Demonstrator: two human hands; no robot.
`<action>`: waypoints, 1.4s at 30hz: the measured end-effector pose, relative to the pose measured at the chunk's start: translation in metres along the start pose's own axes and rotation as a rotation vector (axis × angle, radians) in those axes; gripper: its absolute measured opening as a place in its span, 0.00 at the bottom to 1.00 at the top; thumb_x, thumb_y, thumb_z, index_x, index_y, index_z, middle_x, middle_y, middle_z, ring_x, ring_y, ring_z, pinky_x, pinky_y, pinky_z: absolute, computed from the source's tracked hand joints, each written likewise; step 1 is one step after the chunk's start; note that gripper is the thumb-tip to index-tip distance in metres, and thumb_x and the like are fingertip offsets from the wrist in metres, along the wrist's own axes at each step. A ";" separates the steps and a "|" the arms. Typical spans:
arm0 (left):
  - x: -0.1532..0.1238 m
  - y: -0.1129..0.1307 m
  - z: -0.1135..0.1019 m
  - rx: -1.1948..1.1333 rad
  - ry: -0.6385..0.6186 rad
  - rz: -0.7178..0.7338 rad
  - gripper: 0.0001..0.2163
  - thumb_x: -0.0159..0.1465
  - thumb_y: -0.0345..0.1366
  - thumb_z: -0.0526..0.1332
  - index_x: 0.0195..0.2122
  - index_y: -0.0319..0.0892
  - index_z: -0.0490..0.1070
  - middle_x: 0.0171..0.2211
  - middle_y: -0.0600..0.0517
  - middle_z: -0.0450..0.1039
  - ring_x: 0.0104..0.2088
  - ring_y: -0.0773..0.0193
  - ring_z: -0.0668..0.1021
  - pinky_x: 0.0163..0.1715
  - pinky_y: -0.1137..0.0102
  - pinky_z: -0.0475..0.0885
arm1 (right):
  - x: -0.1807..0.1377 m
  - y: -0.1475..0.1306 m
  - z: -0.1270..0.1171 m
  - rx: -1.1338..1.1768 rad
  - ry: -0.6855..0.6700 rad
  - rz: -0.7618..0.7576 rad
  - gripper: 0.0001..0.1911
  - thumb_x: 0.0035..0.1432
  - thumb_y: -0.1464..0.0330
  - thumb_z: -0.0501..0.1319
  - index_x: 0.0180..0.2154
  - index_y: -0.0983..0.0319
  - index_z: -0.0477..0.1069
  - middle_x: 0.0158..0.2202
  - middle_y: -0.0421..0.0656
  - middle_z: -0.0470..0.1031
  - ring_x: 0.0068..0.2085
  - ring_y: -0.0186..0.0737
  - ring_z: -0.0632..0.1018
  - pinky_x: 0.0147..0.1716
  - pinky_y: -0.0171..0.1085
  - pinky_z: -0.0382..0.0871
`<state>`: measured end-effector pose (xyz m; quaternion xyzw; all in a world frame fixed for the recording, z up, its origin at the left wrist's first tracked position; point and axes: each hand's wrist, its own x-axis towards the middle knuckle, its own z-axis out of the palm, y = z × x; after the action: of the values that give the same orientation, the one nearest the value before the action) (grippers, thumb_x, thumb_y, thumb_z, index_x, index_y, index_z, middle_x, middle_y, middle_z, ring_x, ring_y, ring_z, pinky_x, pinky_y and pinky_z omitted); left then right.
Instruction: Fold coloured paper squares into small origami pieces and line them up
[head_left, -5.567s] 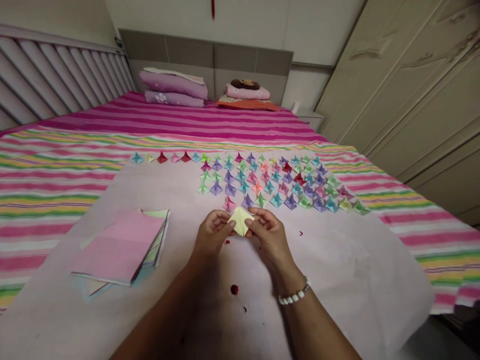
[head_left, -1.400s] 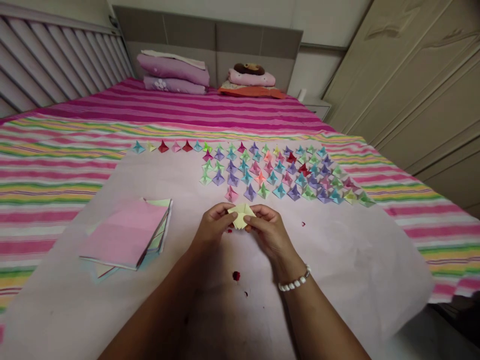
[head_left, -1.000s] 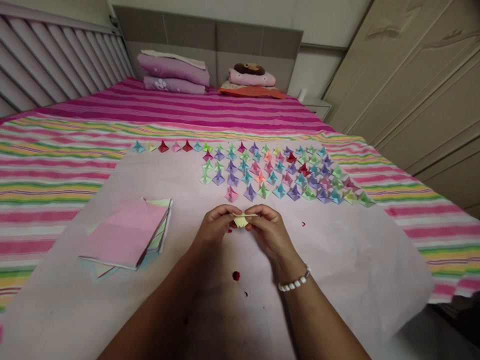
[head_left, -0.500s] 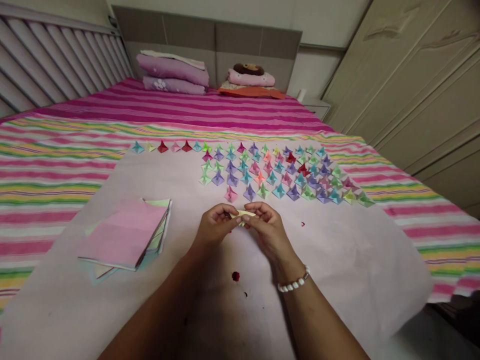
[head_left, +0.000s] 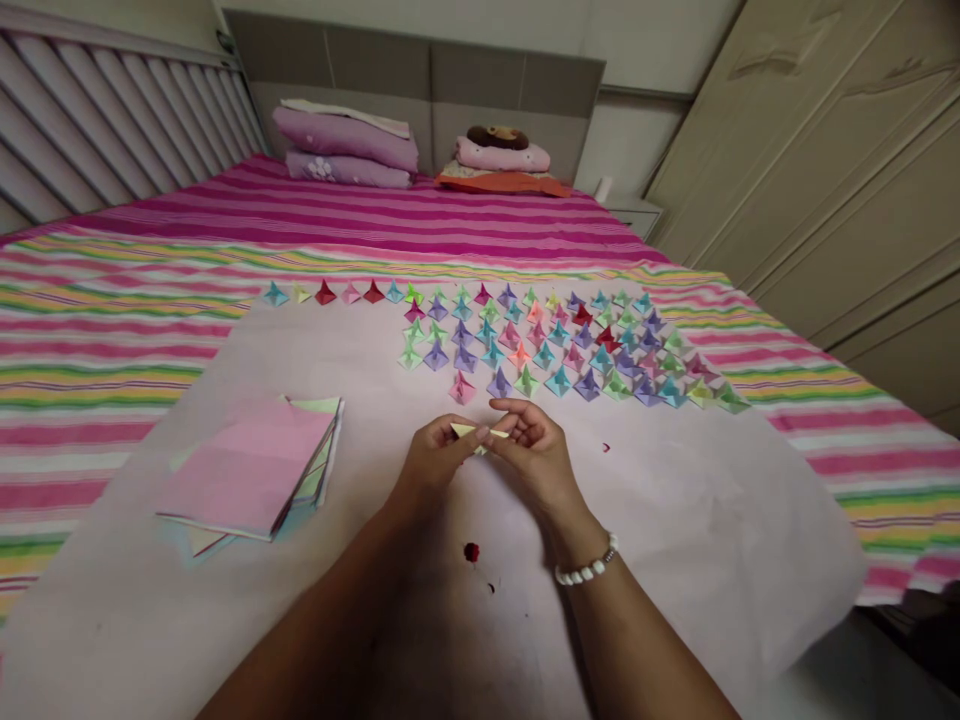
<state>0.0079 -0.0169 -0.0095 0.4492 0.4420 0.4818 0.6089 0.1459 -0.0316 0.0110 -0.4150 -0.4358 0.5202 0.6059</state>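
The person's left hand (head_left: 433, 455) and right hand (head_left: 529, 440) meet over the white sheet (head_left: 697, 540), the fingers of both clamped on the yellow paper (head_left: 463, 430), thumb tips together at its middle. The right index finger stands raised. Just beyond the hands sit the folded pieces (head_left: 465, 358), the nearest a pink one (head_left: 462, 387). Bare sheet runs between the left hand and the stack (head_left: 247, 465), and between the top left row and the stack. Right of the bracelet (head_left: 589, 570), the sheet reaches a rounded edge on the striped bedspread (head_left: 817, 440). A red bit (head_left: 471, 552) lies between the forearms. The paper's long axis lies crosswise, from hand to hand; one sharp corner points left, and a small tip below the thumbs points toward the person.
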 end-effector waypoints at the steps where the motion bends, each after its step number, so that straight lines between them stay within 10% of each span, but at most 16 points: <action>1: 0.000 -0.002 -0.001 -0.016 0.002 -0.011 0.15 0.49 0.46 0.70 0.26 0.38 0.74 0.21 0.55 0.70 0.23 0.71 0.68 0.25 0.74 0.62 | 0.000 0.000 0.001 -0.013 -0.004 -0.002 0.19 0.40 0.69 0.73 0.38 0.59 0.76 0.22 0.34 0.71 0.24 0.31 0.70 0.26 0.32 0.64; 16: -0.004 0.008 0.004 -0.206 0.055 -0.014 0.17 0.56 0.50 0.64 0.29 0.38 0.75 0.22 0.51 0.72 0.25 0.66 0.72 0.24 0.72 0.62 | 0.003 0.006 -0.001 0.134 -0.015 0.046 0.21 0.44 0.70 0.69 0.44 0.59 0.75 0.22 0.35 0.76 0.23 0.34 0.74 0.29 0.37 0.69; 30: -0.005 0.017 -0.001 0.090 0.151 0.070 0.21 0.56 0.52 0.63 0.18 0.40 0.64 0.18 0.57 0.61 0.21 0.70 0.65 0.23 0.74 0.60 | 0.003 0.006 -0.002 0.087 -0.015 0.106 0.17 0.41 0.69 0.70 0.37 0.61 0.76 0.22 0.36 0.76 0.23 0.34 0.74 0.29 0.36 0.69; 42: 0.000 0.007 -0.003 -0.117 -0.016 -0.024 0.17 0.54 0.46 0.67 0.41 0.42 0.78 0.30 0.51 0.75 0.31 0.67 0.74 0.31 0.74 0.67 | 0.002 0.004 0.000 0.155 -0.008 0.110 0.11 0.48 0.62 0.68 0.34 0.60 0.78 0.25 0.39 0.76 0.26 0.35 0.73 0.30 0.37 0.68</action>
<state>0.0041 -0.0155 -0.0031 0.4114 0.4136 0.4956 0.6434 0.1452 -0.0289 0.0075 -0.3879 -0.3733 0.5866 0.6050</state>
